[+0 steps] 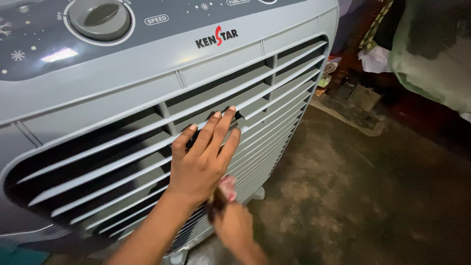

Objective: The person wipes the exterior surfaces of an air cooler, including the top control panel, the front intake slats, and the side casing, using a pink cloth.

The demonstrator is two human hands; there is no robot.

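Left hand (201,159): flat, palm down, fingers (223,122) extended and spread slightly, resting on the horizontal slats of the light-grey plastic front grille (274,98) of an air cooler; fingertips reach approx. the grille's upper mid section. Nothing gripped.

Right hand (235,225): below and just beside the left wrist, closed on a small pink-and-brown object (223,194), prob. a cloth or brush; exact type cannot be told (blurred). Object sits close to the lower slats; contact w/ grille not clear.

Hands are near each other, not joined.

Above the grille: dark grey control panel (44,34) w/ round grey rotary knob (99,18).

Cooler stands on a rough brown concrete floor (368,196); a white foot (257,193) shows at its base. Top right: pale green translucent plastic sheet (431,54), well apart from the hands.
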